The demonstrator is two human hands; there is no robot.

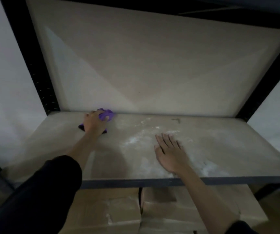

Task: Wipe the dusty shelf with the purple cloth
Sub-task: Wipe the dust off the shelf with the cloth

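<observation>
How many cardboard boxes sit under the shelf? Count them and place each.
2: one cardboard box under the shelf at left, another beside it at right. More may be hidden behind or below.

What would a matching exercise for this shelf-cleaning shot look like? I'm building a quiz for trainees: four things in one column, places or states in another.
Things:
1. left hand
2. right hand
3. purple cloth
4. cardboard boxes

Places or states:
A. under the shelf
B. flat on the white dust, empty
C. bunched near the back left corner
D. pressing on the cloth

Pairs: 1-D, 2-B, 3-C, 4-A
</observation>
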